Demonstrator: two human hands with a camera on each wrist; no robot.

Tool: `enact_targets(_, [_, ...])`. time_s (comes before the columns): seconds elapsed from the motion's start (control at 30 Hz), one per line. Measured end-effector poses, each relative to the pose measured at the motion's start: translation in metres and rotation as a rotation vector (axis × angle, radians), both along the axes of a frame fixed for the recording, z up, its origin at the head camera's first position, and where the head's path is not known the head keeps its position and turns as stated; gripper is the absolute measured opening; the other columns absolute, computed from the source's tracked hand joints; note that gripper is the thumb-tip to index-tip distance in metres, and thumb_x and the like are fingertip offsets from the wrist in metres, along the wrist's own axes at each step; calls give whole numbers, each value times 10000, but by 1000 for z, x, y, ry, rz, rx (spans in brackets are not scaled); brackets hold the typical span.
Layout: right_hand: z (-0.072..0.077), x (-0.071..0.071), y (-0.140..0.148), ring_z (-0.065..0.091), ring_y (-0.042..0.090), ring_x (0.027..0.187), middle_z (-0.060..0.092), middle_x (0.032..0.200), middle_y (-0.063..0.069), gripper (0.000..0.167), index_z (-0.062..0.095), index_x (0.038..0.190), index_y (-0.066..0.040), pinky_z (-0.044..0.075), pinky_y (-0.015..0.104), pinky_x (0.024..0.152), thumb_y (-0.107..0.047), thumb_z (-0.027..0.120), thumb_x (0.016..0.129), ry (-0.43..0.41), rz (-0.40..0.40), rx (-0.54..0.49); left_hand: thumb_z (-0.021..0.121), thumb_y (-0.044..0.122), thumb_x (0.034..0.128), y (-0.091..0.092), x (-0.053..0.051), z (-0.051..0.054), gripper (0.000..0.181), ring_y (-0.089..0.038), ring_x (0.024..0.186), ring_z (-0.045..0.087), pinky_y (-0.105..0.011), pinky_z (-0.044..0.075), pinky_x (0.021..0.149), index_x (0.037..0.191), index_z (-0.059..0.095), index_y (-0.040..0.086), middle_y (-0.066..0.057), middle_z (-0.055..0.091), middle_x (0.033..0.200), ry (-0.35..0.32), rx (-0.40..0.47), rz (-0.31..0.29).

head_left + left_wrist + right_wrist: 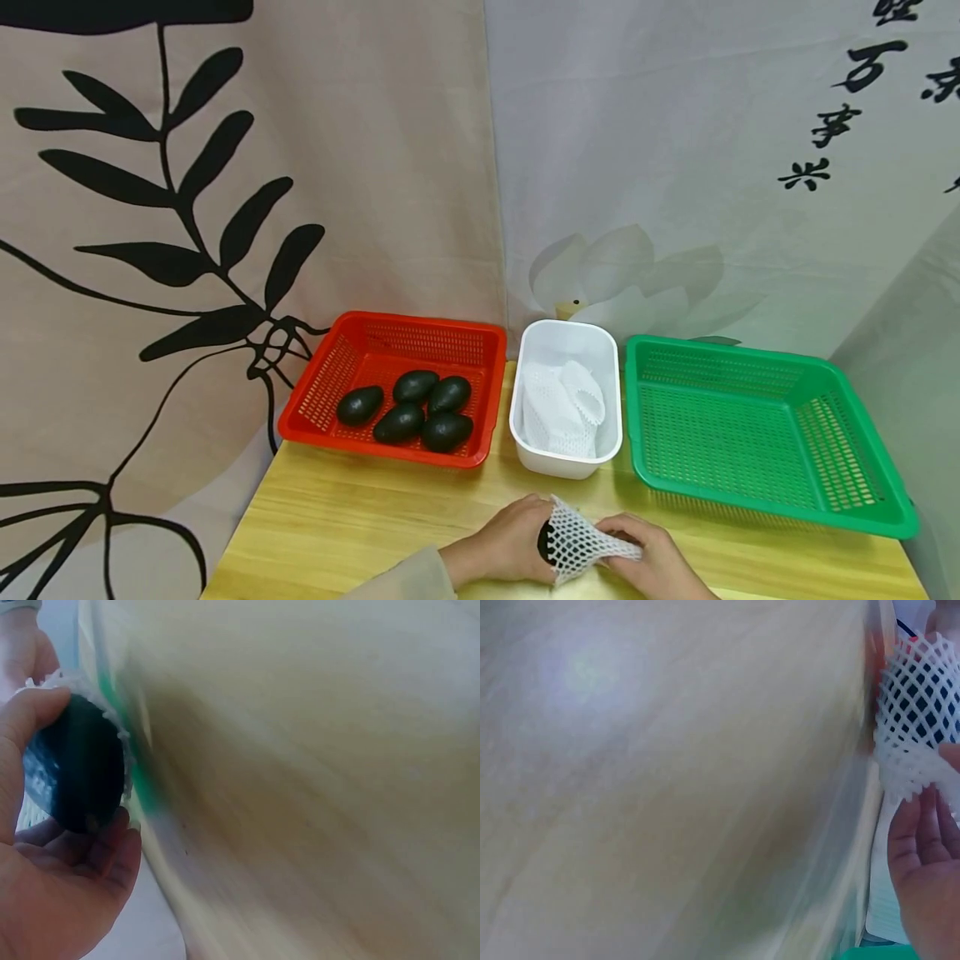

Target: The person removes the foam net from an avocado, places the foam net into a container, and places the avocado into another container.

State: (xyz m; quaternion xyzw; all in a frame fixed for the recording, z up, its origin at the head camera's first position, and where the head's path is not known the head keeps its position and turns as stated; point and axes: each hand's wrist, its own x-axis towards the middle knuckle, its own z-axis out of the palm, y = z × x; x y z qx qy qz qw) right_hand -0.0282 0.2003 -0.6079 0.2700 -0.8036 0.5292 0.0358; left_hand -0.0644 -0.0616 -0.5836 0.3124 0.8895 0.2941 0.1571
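Observation:
My left hand [516,542] grips a dark green avocado [79,761] near the front of the table, thumb on one side and fingers on the other. A white foam net sleeve [576,537] covers the avocado's right-hand part, its mesh stretched over the dark skin. With thumb and fingers my right hand [651,554] pinches the narrow loose end of the sleeve. In the right wrist view the foam net [915,705] shows the avocado through its holes, and the right hand [930,877] is below it. The avocado's left end stays bare within the left hand.
A red basket [491,392] with several avocados [400,422] stands at the back left. Beside it, a white bin [566,468] holds more white foam nets [558,408]. A green basket [750,425] is on the right. Behind the wooden table [360,508] hangs a printed curtain [405,167].

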Motion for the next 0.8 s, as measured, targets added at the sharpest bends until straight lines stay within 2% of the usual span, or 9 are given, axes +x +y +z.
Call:
enact_targets(0.2, [10, 4, 1, 676, 42, 895, 756, 990, -27, 370, 755, 1085, -154, 558, 195, 773, 74, 840, 806, -25, -62, -18, 952, 295, 636, -9, 4, -1, 660, 12, 1043, 550, -195, 490, 926, 1213, 680, 126, 135, 627, 1145, -64, 106, 58])
enact_targets(0.4, [32, 10, 2, 665, 41, 928, 754, 1000, -64, 383, 765, 1047, -172, 523, 195, 822, 65, 867, 765, -65, -188, -1, 939, 345, 682, -18, 6, 7, 792, -46, 1164, 569, -259, 503, 997, 1372, 643, 93, 54, 630, 1320, -101, 138, 115])
enact_targets(0.63, [63, 15, 1, 657, 26, 923, 747, 1000, -93, 287, 763, 1021, -63, 560, 223, 774, 63, 857, 781, -181, -305, -49, 929, 325, 715, -29, 6, 19, 675, -25, 1106, 575, -244, 516, 955, 1310, 651, 165, 105, 628, 1260, -60, 214, 126])
enact_targets(0.8, [80, 12, 3, 675, 28, 891, 753, 979, -84, 291, 748, 1007, -13, 569, 194, 763, 149, 812, 774, -118, -335, -126, 929, 298, 718, -38, 6, 30, 624, -27, 1056, 583, -247, 523, 929, 1269, 647, 219, 124, 624, 1215, -72, 251, 152])
